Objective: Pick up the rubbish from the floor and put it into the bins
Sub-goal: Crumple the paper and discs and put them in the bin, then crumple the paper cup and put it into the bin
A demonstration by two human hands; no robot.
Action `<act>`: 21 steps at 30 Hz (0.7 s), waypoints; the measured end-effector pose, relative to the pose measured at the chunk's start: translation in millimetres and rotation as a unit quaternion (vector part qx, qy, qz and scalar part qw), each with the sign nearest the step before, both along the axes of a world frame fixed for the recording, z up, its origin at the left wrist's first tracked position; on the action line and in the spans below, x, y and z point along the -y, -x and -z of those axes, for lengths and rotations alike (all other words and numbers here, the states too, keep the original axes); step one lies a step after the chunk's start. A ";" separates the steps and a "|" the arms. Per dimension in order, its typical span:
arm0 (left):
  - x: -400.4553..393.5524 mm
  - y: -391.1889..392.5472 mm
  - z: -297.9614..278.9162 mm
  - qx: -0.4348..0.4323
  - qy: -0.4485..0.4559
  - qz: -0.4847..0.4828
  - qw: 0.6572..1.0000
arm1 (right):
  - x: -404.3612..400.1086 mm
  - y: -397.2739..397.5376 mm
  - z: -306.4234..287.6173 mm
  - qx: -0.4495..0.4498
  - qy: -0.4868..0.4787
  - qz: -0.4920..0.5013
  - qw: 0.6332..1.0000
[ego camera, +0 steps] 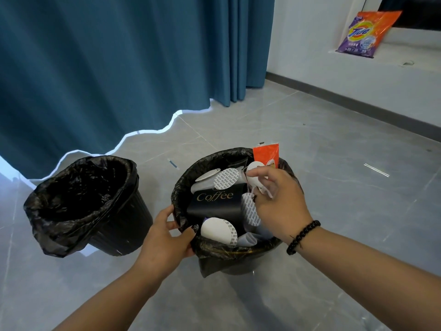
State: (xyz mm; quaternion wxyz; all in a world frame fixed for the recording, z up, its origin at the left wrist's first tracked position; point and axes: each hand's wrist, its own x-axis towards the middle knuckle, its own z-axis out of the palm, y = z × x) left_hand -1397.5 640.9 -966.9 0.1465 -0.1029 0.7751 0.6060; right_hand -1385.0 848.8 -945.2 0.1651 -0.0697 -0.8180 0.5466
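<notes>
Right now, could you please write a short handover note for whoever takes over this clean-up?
Left hand: gripping the near rim of the right bin, steadying it.
Right hand: over that bin, fingers pinching a small white scrap.
Right bin: nearly full, with a black coffee cup, white lids and an orange packet sticking up at the far rim.
Left bin: lined; no rubbish visible inside.
Done: visible floor shows no obvious litter.
Left: drop the scrap, then check floor outside this view.
</notes>
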 end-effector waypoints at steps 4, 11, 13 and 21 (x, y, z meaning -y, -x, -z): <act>-5.5 -2.2 2.9 -0.003 -0.013 -0.005 1.000 | -2.9 -5.3 2.8 0.003 0.047 -0.040 0.998; -24.1 -8.1 9.7 -0.024 -0.016 -0.036 0.999 | -30.5 -27.2 -5.3 -0.065 0.016 0.012 0.998; -32.9 -12.2 11.6 -0.030 -0.023 -0.045 0.998 | -39.7 -38.2 -7.0 -0.063 0.006 0.037 0.997; -85.7 -37.4 15.3 -0.017 -0.056 -0.043 0.997 | -73.7 -103.6 6.1 0.030 -0.011 0.131 0.991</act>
